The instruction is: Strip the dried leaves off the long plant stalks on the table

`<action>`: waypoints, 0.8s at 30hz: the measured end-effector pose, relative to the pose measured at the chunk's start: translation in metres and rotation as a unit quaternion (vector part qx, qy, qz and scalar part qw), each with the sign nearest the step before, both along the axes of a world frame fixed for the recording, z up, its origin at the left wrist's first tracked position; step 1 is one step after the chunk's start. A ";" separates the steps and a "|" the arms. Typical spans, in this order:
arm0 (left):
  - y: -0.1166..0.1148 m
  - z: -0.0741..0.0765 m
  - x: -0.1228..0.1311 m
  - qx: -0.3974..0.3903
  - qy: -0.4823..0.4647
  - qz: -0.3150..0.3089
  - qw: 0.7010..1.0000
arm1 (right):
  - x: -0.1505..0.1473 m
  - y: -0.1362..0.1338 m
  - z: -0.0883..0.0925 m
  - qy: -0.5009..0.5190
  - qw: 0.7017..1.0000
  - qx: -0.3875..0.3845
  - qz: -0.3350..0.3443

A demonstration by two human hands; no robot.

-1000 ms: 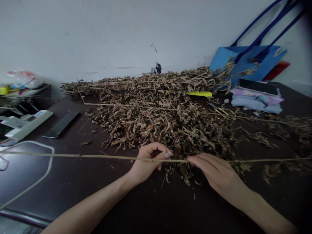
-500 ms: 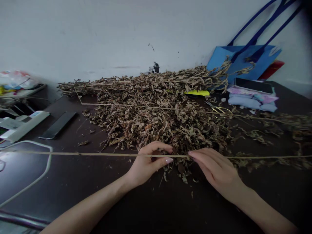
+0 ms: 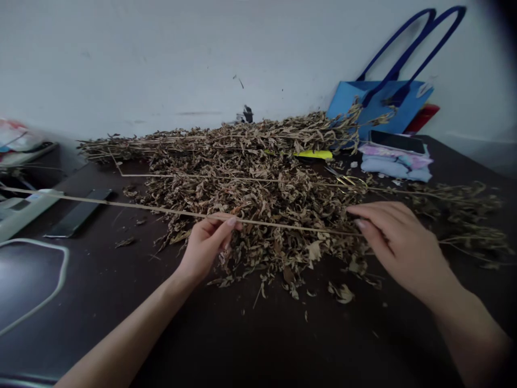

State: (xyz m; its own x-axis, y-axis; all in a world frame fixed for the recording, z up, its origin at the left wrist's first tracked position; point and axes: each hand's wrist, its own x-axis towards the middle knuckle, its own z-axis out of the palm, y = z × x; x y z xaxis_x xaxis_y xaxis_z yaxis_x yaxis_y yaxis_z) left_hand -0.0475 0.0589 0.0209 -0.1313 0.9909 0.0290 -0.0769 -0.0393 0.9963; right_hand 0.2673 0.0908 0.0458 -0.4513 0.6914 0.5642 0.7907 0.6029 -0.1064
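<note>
A long thin dry stem (image 3: 283, 225) runs across the view, bare on its left part and leafy at its right end. My left hand (image 3: 210, 240) pinches it near the middle, thumb on top. Farther right, my right hand (image 3: 398, 245) is at the stem, thumb and fingers closed round it, and hides part of it. Under and behind the stem lies a wide heap of dry, curled brown leaves (image 3: 250, 188). Loose leaves (image 3: 341, 292) lie at its front edge.
Gold-handled scissors (image 3: 349, 181) and a yellow object (image 3: 315, 154) lie by the heap. Behind at right are a blue bag (image 3: 371, 97) and a phone (image 3: 398, 141) on folded cloth (image 3: 396, 167). At left are a dark phone (image 3: 81, 213), a white power strip (image 3: 30, 213) and a white cable (image 3: 60, 275).
My right hand has moved right along the stem, and my left hand left and slightly up. The stem now slants down to the right. More loose leaves lie at the front of the heap.
</note>
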 end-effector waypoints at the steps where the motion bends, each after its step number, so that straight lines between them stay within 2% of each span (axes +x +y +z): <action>1: 0.001 0.001 -0.002 0.005 -0.005 0.010 1.000 | 0.003 0.004 -0.003 -0.023 1.000 -0.019 0.007; 5: 0.006 0.005 -0.008 0.024 -0.025 0.044 0.998 | 0.011 0.012 -0.013 -0.068 0.994 -0.080 0.016; 13: 0.015 0.009 -0.024 0.036 -0.095 0.098 0.990 | 0.014 0.014 -0.021 -0.080 0.988 -0.130 0.039; 19: 0.015 0.010 -0.024 0.028 -0.131 0.101 0.986 | -0.003 0.008 -0.021 -0.045 0.992 -0.088 0.072; 24: 0.004 0.007 -0.004 -0.002 -0.093 0.044 0.995 | -0.026 -0.005 -0.024 0.001 0.992 -0.050 0.113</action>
